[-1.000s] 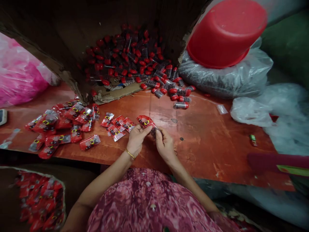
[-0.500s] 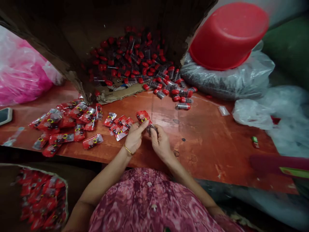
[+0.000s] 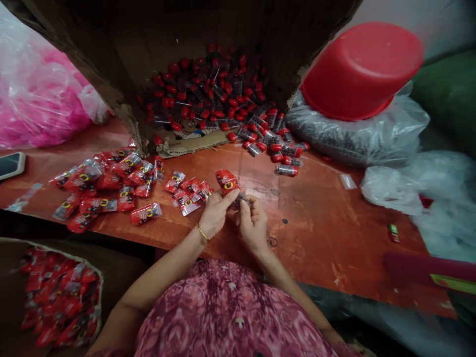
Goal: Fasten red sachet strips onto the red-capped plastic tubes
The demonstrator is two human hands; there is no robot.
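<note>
A red printed packet (image 3: 226, 181) with a clear end is held between both hands over the table. My left hand (image 3: 217, 210) pinches its lower part, thumb stretched along it. My right hand (image 3: 253, 218) has its fingers curled on the packet's clear end, where dark contents show; the fingertips partly hide it. Just left of my hands lie several flat red packets (image 3: 186, 202). Farther left is a heap of filled red packets (image 3: 111, 179). Small clear tubes with red caps (image 3: 287, 170) lie on the table beyond my right hand.
A cardboard box (image 3: 193, 146) on its side spills many red-capped tubes. An upturned red tub (image 3: 368, 69) rests on a plastic bag (image 3: 334, 139) at right. Pink-filled bags (image 3: 44, 99) and a phone (image 3: 12, 165) are at left. Below the red table (image 3: 327, 223), a container holds red packets (image 3: 59, 297).
My right hand's fingers have curled in more tightly on the packet's clear end. The packet stays in both hands. The whole view has shifted slightly.
</note>
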